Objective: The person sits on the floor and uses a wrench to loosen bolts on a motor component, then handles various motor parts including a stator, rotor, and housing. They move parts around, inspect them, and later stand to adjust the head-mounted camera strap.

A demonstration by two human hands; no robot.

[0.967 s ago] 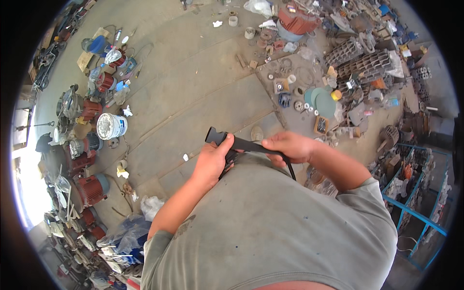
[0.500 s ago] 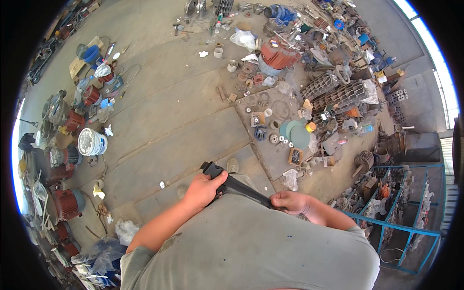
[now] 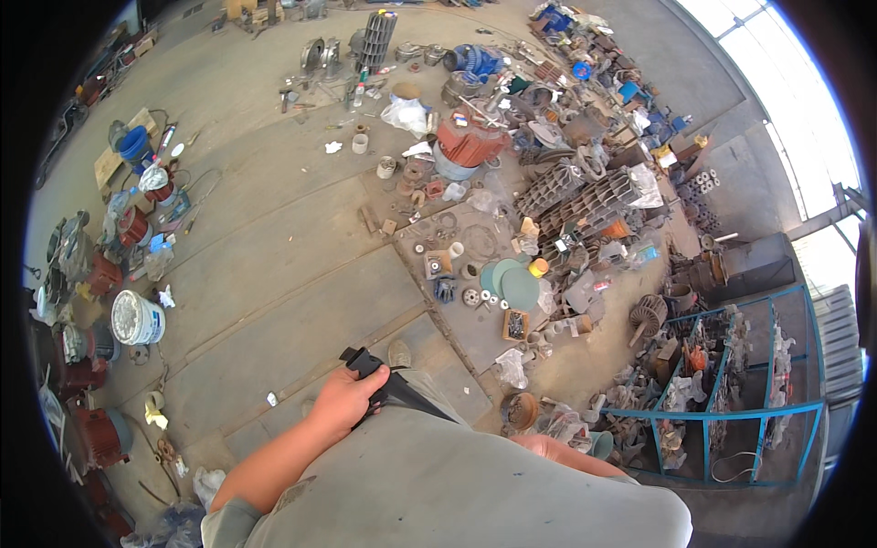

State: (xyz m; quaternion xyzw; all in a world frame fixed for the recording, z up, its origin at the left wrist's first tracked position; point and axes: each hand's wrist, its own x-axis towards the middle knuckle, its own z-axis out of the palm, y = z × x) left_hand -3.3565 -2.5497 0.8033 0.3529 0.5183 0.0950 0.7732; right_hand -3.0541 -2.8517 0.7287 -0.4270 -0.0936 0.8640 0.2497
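Observation:
My left hand point(image 3: 342, 400) is closed around the chunky black end of a strap point(image 3: 417, 399), in front of my waist. That end looks like a plastic buckle point(image 3: 364, 363), with the thumb lying over it. From there the strap slants down to the right and passes out of sight behind my grey shirt point(image 3: 493, 493). Low on the right side of my body is my right hand point(image 3: 541, 447). Its fingers are hidden by the shirt, and so is anything they may hold.
On the left, a white bucket point(image 3: 139, 318) stands near a red motor point(image 3: 102, 435). Ahead lie a larger red motor housing point(image 3: 468, 143), green discs point(image 3: 521, 289) and a small parts box point(image 3: 515, 324). A blue metal rack point(image 3: 722, 416) stands at the right.
My right hand has moved down from the strap in front, its fingers now behind the shirt. My left hand still grips the buckle end, slightly lower and further left. The view has shifted right.

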